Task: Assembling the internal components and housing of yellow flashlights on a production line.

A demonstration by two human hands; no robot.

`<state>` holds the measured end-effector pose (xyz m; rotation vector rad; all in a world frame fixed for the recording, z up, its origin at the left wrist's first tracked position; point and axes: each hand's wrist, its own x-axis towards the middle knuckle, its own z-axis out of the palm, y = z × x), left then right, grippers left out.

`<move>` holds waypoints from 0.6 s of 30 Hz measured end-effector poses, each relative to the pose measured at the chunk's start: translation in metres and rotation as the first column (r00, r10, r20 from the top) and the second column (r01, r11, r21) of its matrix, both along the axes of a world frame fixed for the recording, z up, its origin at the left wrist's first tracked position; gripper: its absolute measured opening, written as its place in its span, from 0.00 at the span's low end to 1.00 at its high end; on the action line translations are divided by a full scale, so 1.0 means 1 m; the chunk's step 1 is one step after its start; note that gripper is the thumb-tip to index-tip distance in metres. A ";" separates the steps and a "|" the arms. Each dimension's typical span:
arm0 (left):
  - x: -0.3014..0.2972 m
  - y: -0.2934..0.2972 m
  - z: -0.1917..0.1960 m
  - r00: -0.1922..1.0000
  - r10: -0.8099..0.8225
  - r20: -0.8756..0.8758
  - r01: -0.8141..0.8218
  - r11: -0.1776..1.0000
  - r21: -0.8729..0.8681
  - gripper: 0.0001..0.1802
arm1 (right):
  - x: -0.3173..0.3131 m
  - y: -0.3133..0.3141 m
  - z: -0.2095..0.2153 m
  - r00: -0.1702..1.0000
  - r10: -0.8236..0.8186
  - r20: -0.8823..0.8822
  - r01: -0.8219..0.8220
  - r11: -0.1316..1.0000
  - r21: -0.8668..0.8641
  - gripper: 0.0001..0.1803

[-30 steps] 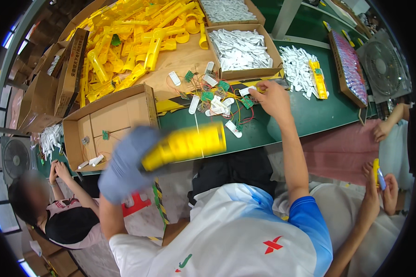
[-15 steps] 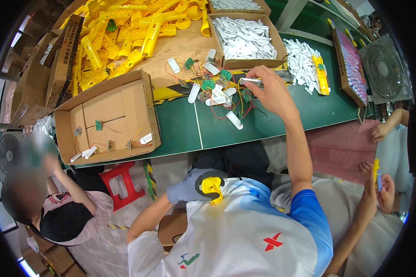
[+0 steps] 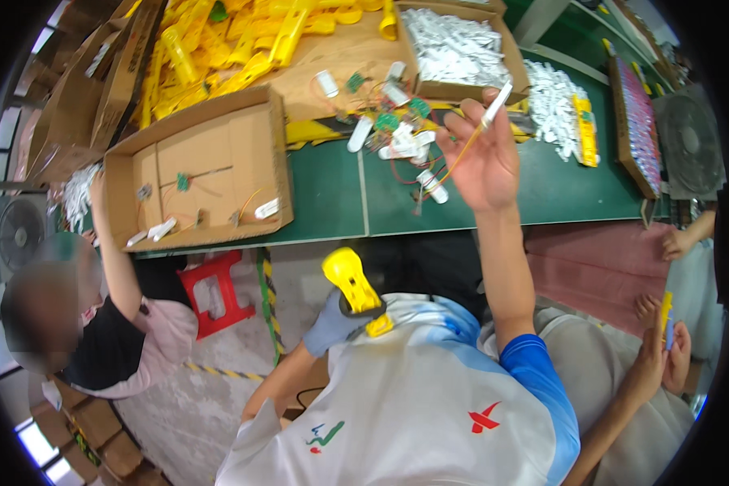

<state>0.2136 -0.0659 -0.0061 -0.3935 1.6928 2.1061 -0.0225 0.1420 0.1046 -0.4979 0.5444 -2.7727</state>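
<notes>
My right hand is raised over the green table, shut on a small white tube from which thin orange wires trail down. Just behind it lies a heap of white tubes and green circuit boards. My left hand, in a grey glove, is close to my chest and grips a yellow plastic toy shell.
An open cardboard box holding a few wired parts sits left on the table. Behind are a pile of yellow shells and a box of white pieces. A co-worker reaches in at left beside a red stool. Another person's hands are at right.
My left hand has brought the yellow shell down from over the table to my chest. My right hand has lifted off the heap with the white tube and wires.
</notes>
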 end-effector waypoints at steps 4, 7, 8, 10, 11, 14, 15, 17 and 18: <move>-0.062 -0.005 0.084 0.875 0.275 -0.399 -0.320 0.946 -0.050 0.33 | 0.058 0.008 0.009 0.962 0.108 -0.252 0.134 0.617 0.776 0.11; -0.103 0.003 0.117 0.720 0.286 -0.632 -0.438 0.894 -0.093 0.33 | 0.087 -0.007 0.019 0.922 0.262 -0.284 0.184 0.349 0.919 0.08; -0.110 0.008 0.123 0.683 0.323 -0.655 -0.468 0.882 -0.053 0.33 | 0.090 -0.010 0.022 0.914 0.301 -0.274 0.199 0.255 0.946 0.09; -0.118 0.010 0.121 0.634 0.272 -0.724 -0.483 0.870 -0.096 0.33 | 0.090 -0.012 0.017 0.894 0.273 -0.355 0.315 0.180 0.932 0.09; -0.119 0.009 0.125 0.628 0.156 -0.762 -0.429 0.887 -0.172 0.32 | 0.088 -0.014 0.016 0.928 0.213 -0.306 0.281 0.137 0.950 0.09; -0.123 0.012 0.117 0.507 -0.220 -0.834 -0.403 0.794 -0.454 0.30 | 0.087 -0.010 0.008 0.973 0.040 -0.227 0.216 0.188 0.958 0.10; -0.122 0.016 0.117 0.565 -0.117 -0.817 -0.409 0.820 -0.400 0.30 | 0.084 -0.007 0.006 0.961 0.071 -0.266 0.251 0.178 0.952 0.10; -0.124 0.011 0.103 0.605 0.009 -0.797 -0.428 0.847 -0.316 0.33 | 0.085 -0.001 0.005 0.949 0.090 -0.303 0.286 0.168 0.943 0.10; -0.125 0.012 0.106 0.630 0.041 -0.775 -0.453 0.830 -0.324 0.31 | 0.088 0.002 0.008 0.952 0.119 -0.282 0.254 0.207 0.945 0.10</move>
